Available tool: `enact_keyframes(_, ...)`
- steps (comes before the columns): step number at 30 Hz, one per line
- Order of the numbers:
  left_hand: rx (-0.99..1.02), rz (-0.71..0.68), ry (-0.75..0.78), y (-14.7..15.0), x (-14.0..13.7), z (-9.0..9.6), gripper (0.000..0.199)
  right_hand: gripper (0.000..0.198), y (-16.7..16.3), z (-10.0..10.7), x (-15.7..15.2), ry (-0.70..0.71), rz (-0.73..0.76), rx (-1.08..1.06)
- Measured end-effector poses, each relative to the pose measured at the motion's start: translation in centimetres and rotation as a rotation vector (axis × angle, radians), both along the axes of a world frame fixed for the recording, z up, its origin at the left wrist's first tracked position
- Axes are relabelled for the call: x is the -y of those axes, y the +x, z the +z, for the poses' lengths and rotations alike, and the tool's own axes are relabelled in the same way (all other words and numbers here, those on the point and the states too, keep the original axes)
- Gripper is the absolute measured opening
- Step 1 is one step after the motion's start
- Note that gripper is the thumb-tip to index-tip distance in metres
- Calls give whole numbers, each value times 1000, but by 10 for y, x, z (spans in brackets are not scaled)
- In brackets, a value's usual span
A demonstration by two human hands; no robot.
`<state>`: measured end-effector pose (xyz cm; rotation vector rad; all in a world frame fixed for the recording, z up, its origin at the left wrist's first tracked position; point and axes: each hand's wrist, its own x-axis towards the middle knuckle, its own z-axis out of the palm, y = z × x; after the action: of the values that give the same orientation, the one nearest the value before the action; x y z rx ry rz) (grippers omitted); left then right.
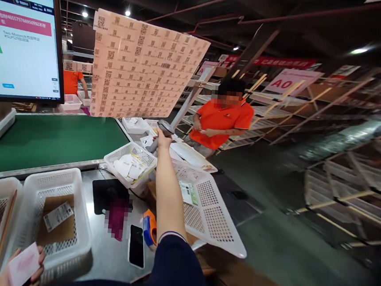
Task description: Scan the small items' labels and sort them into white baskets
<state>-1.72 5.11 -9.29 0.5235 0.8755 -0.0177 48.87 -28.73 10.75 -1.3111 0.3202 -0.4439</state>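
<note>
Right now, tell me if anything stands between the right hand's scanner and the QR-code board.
Nothing visible does: in this view the scanner in the right hand sits just below the QR-code board; depth is unclear.

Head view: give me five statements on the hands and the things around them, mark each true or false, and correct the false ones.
1. The right hand grips a handheld scanner. True.
2. The left hand holds nothing. False: it holds a small pale packet.
3. A dark phone lies on the metal tabletop beside an orange-and-blue item. True.
4. The code-covered panel is left of the monitor in this view. False: it is to the monitor's right.
5. The co-worker past the scanner wears an orange shirt. True.
</note>
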Motion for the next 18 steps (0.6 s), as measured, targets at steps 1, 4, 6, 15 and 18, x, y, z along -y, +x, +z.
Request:
enact_keyframes(1, -16, -7, -17, 1, -1, -2, 42, 28, -5, -2, 1, -7, 9, 0)
enact_keyframes(4, -25, 48, -38, 2, 1, 2, 29, 33, -41, -27, -2, -56, 88, -19)
enact_keyframes(6, -18, 119, -5, 1, 5, 16, 20, 40, -83, -59, -9, -113, 199, -60)
enact_keyframes(15, 99, 263, -31, 7, -16, 38, 38, 43, -299, -204, -109, -548, 1052, -272)
enact_keyframes(18, 158, 208, -61, -8, -24, 29, 47, 36, -323, -225, -157, -698, 1129, -257)
